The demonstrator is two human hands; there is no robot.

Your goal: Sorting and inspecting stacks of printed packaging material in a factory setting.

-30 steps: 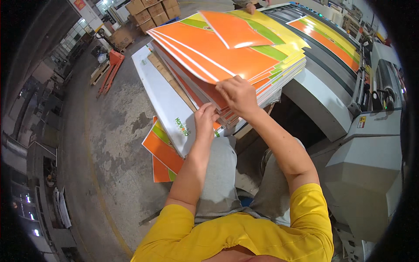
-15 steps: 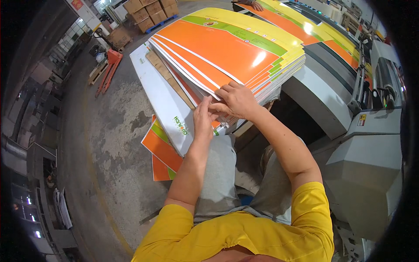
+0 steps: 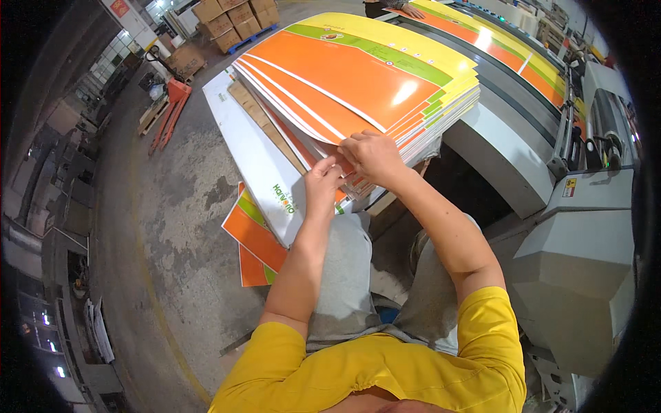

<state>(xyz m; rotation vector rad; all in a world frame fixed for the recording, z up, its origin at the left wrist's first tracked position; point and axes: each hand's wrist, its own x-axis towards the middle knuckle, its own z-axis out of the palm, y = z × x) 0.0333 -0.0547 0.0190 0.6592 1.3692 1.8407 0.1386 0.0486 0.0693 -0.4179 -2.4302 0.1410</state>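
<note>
both hands at the near corner of the stack of printed sheets (image 3: 358, 89), orange and yellow-green, glossy enough to throw a white glare off the top face. left hand (image 3: 322, 180) pinching the fanned corner edges from below, fingers closed narrow on a few sheets; right hand (image 3: 372, 155) curled over the top of the same corner, fingers folded down onto the edges, gripping rather than resting flat. corner splayed into steps, thin white lines showing between layers, probably held that way to separate or count the sheets. stiff card by the look of it, edges staying straight, no droop past the support.

stack lying across a pallet (image 3: 255, 103) of bare wood, with a large white board (image 3: 258, 162) slanting beside and beneath it, touching the stack's left side. more orange sheets (image 3: 255, 237) flat on the rough, stained concrete floor (image 3: 179, 227), just under the board's lower end. grey metal machine (image 3: 571, 248) boxy and matte on the right, its long feed bed (image 3: 502, 65) carrying another run of the same printed sheets. brown cartons (image 3: 231, 17) far back, orange pallet jack (image 3: 172, 103) parked well apart on the left.
</note>
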